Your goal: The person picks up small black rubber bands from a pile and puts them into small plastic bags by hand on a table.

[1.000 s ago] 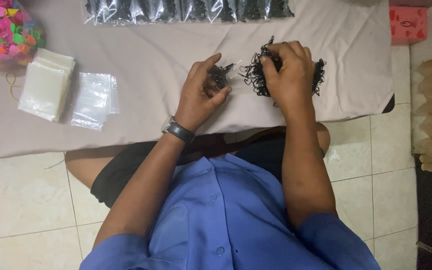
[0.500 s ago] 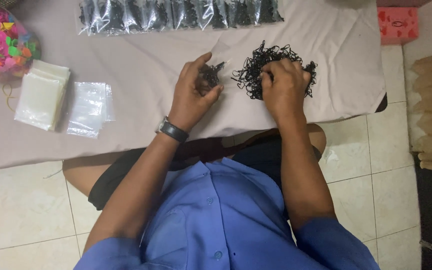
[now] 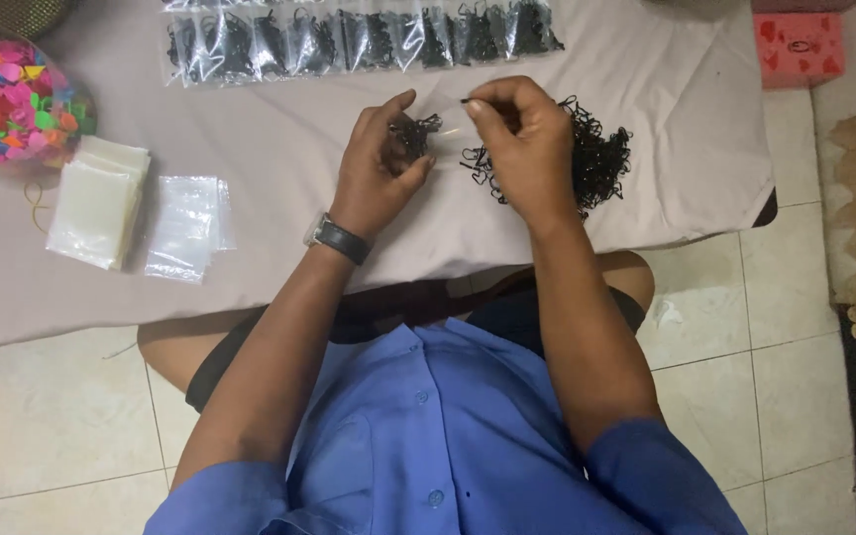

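Left hand (image 3: 376, 170) cupped around a small bunch of black elastic loops (image 3: 414, 133). Right hand (image 3: 519, 139) pinched on one black loop, lifted toward the left. A second ago the right hand lay flat on the loose pile of black loops (image 3: 601, 159); now it has risen off the pile. Judged: one more piece joins the bunch. Filled clear packets (image 3: 359, 40) lie in a row beyond; empty clear bags (image 3: 186, 226) lie left on the cloth-covered table (image 3: 279, 149).

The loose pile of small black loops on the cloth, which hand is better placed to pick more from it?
Probably the right hand: it hovers directly over the loose pile of small black loops, while the left hand already holds a small bunch.
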